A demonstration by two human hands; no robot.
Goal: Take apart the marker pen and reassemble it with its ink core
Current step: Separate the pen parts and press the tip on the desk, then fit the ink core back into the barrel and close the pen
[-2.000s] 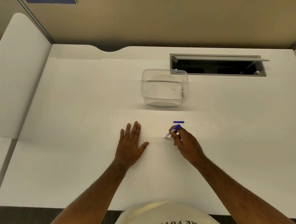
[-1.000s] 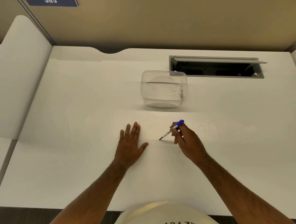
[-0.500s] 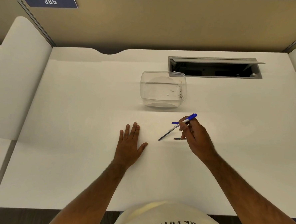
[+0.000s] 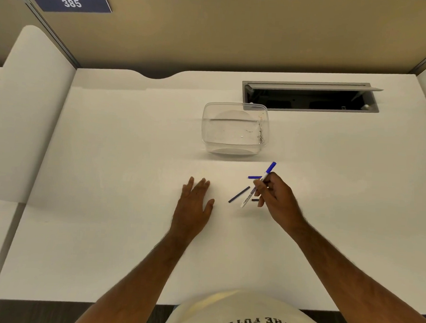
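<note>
Marker pen tilted, blue end up-right, gripped by right hand

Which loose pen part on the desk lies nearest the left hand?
The dark ink core, slanted between the left hand and the held barrel; the blue cap lies farther.

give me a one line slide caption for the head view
Right hand lifts the marker barrel off the dark ink core on the white desk; left hand rests flat, blue cap nearby.

The right hand has lifted the marker barrel (blue end up) off the desk. The dark ink core has slid out and now lies beside it.
</note>
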